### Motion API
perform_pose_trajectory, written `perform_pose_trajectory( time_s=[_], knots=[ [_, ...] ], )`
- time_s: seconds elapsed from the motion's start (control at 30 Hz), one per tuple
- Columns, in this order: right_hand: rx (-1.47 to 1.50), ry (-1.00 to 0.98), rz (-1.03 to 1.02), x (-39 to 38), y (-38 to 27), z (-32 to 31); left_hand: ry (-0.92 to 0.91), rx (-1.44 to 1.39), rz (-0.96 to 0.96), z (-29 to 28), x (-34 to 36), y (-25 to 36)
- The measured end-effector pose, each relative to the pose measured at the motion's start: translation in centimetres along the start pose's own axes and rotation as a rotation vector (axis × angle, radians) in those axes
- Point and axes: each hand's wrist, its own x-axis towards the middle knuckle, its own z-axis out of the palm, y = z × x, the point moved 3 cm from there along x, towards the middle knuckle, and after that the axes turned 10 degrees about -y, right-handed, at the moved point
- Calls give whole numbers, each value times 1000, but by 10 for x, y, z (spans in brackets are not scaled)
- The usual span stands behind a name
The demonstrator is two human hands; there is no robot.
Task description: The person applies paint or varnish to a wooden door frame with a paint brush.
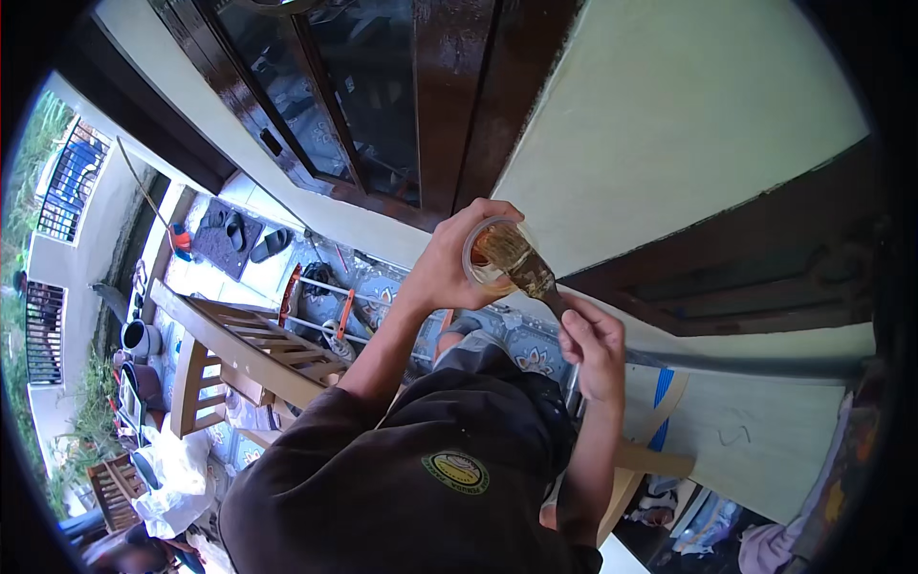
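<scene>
My left hand (446,256) is wrapped round a clear plastic cup (486,285), its mouth facing up toward me. Some reddish-brown liquid shows inside the cup. In my right hand (595,346) is a paintbrush (532,277), gripped by its dark handle. The brush slants up to the left, its brown bristles over the mouth of the cup. Whether the bristle tips touch the liquid or the inner wall, I cannot tell. Both hands are in front of my chest, close to the wall.
A dark brown wooden door frame (449,105) with glass panes stands ahead, beside a pale wall (688,143). A dark wooden panel (746,258) is at the right. To the left are a wooden chair (258,349), a ladder (330,287) and sandals (272,245) on tiles.
</scene>
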Motion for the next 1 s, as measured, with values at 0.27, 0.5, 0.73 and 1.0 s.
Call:
perform_pose_trajectory(
  time_s=[0.27, 0.5, 0.73, 1.0],
  knots=[
    [316, -195, -189, 27, 32, 53, 127, -21, -42, -13, -11, -7],
    [168, -38, -331, 50, 20, 72, 205, 54, -19, -34, -21, -22],
    [-344, 475, -565, 60, -21, 72, 296, 17, -43, -51, -33, -33],
    [-683, 555, -761, 75, -52, 71, 287, -4, -66, -52, -40, -36]
  ],
)
